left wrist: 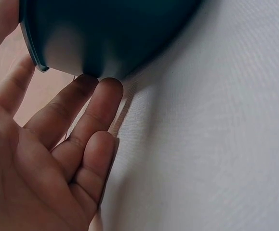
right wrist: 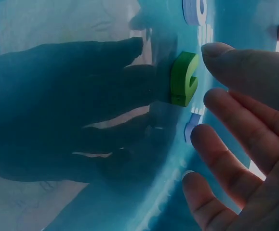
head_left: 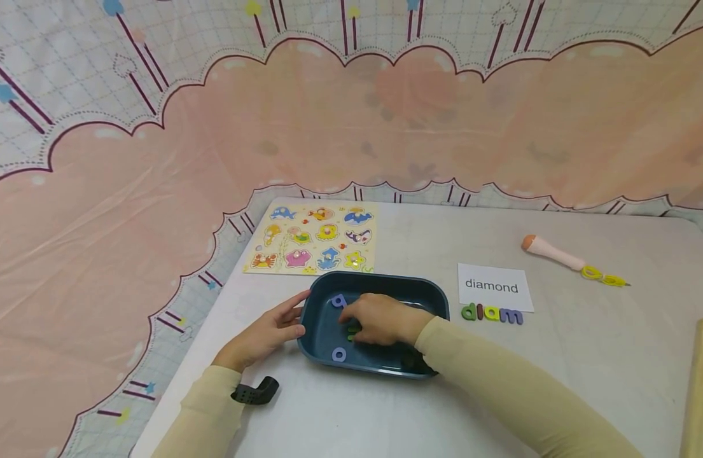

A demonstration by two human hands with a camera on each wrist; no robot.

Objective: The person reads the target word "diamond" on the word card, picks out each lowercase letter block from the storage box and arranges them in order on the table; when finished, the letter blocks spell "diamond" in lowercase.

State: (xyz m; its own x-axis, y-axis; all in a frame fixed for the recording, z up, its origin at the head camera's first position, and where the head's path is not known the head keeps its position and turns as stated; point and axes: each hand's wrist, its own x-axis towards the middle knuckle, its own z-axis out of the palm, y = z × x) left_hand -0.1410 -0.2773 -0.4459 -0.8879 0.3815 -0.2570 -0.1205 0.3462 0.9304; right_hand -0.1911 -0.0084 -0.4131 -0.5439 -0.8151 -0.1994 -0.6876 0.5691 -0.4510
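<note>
A dark teal plastic tray (head_left: 380, 278) holds a few letter pieces. Inside are a green letter (right wrist: 183, 79), a purple ring-shaped letter (head_left: 339, 354) and another purple letter (head_left: 338, 300) near the far left. My left hand (head_left: 268, 327) touches the tray's left end from outside, its fingers against the outer wall. Reaching into the tray, my right hand (head_left: 380, 319) has its fingers apart, with thumb and fingertips close by the green letter and nothing between them. Right of the tray, a white card (head_left: 494, 287) reads "diamond", and coloured letters (head_left: 492, 313) below it spell "diam".
Behind the tray lies a sea-animal puzzle board (head_left: 313, 238). A pink-handled object with a yellow cord (head_left: 557, 253) lies at the back right. Part of a wooden board (head_left: 697, 388) shows at the right edge. A patterned curtain (head_left: 357, 127) hangs behind the table.
</note>
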